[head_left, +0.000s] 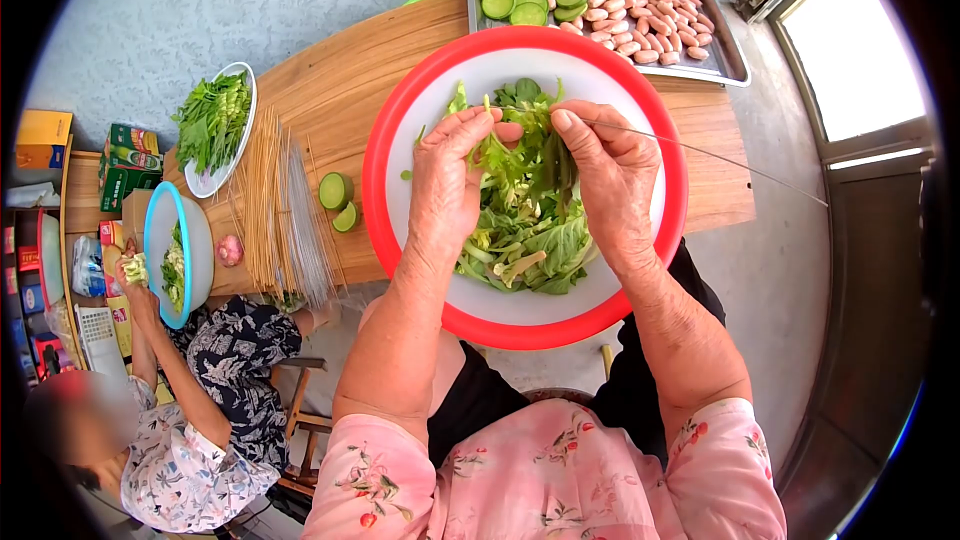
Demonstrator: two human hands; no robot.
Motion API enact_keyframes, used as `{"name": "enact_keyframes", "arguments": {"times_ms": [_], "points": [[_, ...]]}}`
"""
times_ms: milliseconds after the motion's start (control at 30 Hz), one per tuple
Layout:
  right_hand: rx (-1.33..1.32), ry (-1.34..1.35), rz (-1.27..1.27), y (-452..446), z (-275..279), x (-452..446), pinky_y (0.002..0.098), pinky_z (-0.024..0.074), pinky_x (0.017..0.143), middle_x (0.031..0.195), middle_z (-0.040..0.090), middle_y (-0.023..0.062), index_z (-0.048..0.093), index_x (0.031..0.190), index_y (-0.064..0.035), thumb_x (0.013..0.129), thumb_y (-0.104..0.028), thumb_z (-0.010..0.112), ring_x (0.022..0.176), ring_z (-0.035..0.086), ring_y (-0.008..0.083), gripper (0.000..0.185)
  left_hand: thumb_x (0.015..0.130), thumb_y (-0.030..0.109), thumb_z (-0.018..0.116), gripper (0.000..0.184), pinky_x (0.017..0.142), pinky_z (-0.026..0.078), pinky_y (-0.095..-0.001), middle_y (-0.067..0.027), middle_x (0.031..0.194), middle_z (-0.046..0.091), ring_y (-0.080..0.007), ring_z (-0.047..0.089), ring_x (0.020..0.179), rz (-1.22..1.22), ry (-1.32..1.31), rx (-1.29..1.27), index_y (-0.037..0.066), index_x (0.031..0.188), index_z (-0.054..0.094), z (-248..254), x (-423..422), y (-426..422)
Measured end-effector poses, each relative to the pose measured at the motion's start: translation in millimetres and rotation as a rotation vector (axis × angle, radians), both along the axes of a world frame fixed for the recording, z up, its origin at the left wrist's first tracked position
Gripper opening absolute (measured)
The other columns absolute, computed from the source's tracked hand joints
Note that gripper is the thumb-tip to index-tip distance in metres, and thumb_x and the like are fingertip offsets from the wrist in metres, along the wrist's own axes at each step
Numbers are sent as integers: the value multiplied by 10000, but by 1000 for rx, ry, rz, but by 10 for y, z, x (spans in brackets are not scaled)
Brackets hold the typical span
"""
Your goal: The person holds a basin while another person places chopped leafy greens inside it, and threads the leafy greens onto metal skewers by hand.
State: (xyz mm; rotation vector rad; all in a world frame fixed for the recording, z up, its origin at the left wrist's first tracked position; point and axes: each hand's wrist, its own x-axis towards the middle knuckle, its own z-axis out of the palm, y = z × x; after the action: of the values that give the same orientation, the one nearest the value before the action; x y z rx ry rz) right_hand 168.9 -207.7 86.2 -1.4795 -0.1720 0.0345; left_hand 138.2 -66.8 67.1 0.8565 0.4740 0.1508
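Observation:
Above a white basin with a red rim, my two hands are close together. My left hand is closed on leafy greens, whose stem end shows at the fingertips. Pinched in my right hand is a thin metal skewer; its long end sticks out to the right past the rim. The skewer's other end runs toward the greens at my left fingertips, but whether it pierces them I cannot tell. Loose green leaves lie in the basin below.
A metal tray holds small sausages and green slices. Left on the wooden table are bamboo skewers, metal skewers, a cut green vegetable and a plate of greens. A seated person works over a blue-rimmed basin.

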Motion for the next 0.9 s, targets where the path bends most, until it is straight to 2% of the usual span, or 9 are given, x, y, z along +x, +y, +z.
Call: {"name": "enact_keyframes", "arguments": {"times_ms": [133, 200, 433, 533, 600, 667, 800, 867, 900], "points": [[44, 21, 17, 29, 0, -25, 197, 430, 638, 776, 626, 15, 659, 890, 10, 834, -99, 628, 707, 528, 54, 127, 806, 80, 616, 122, 739, 468, -274, -90, 796, 645, -165, 610, 761, -29, -27, 26, -3, 895, 628, -57, -4, -2], [103, 231, 30, 30, 46, -13, 190, 426, 620, 753, 626, 14, 658, 900, 7, 835, -132, 632, 687, 521, 43, 155, 797, 86, 633, 128, 740, 459, -256, -75, 792, 647, -142, 598, 742, -61, -43, 87, 8, 897, 647, -110, -6, -2], [317, 452, 48, 2, -81, 68, 198, 427, 599, 740, 624, 7, 650, 902, 8, 825, -146, 638, 650, 518, 46, 173, 806, 126, 648, 163, 775, 446, -239, -48, 824, 648, -123, 587, 774, -41, -112, 292, 19, 928, 662, -95, 3, -63], [444, 501, 55, -89, -129, 157, 210, 444, 601, 733, 624, 16, 643, 877, 1, 829, -136, 627, 637, 537, 67, 147, 823, 151, 638, 175, 785, 448, -242, -41, 858, 648, -124, 586, 791, -36, -99, 249, 25, 943, 659, -115, 33, 17], [535, 514, 100, -190, -130, 242, 252, 473, 720, 811, 642, 65, 628, 894, -11, 849, -134, 583, 729, 583, 133, 139, 832, 172, 634, 191, 776, 449, -242, -42, 874, 646, -123, 585, 795, 2, -65, 258, 29, 956, 655, -212, 55, 79], [526, 453, 89, -311, -163, 369, 282, 503, 692, 809, 639, 78, 611, 896, 0, 860, -142, 547, 710, 601, 159, 160, 827, 174, 637, 219, 769, 451, -245, -46, 890, 648, -129, 586, 803, -9, -12, 298, 27, 989, 646, -224, 71, 95], [534, 318, 16, -552, -118, 535, 289, 504, 706, 837, 624, 94, 595, 918, 19, 881, -169, 530, 734, 592, 164, 202, 806, 139, 638, 272, 840, 441, -302, -81, 985, 640, -199, 588, 920, -122, 72, 654, 49, 1062, 624, -441, 173, 70], [574, 323, -7, -607, -100, 565, 285, 499, 716, 854, 616, 89, 589, 936, 17, 888, -170, 524, 758, 584, 157, 204, 784, 107, 627, 266, 918, 410, -377, -100, 1179, 558, -277, 519, 1080, -187, -131, 1605, 137, 1047, 646, -553, 205, -27], [574, 323, -11, -609, -67, 560, 285, 499, 716, 854, 616, 89, 589, 936, 17, 888, -170, 524, 758, 584, 157, 204, 763, 93, 617, 264, 988, 338, -458, -93, 1333, 422, -325, 421, 1185, -307, -156, 1731, 203, 997, 669, -555, 191, -75]]}}
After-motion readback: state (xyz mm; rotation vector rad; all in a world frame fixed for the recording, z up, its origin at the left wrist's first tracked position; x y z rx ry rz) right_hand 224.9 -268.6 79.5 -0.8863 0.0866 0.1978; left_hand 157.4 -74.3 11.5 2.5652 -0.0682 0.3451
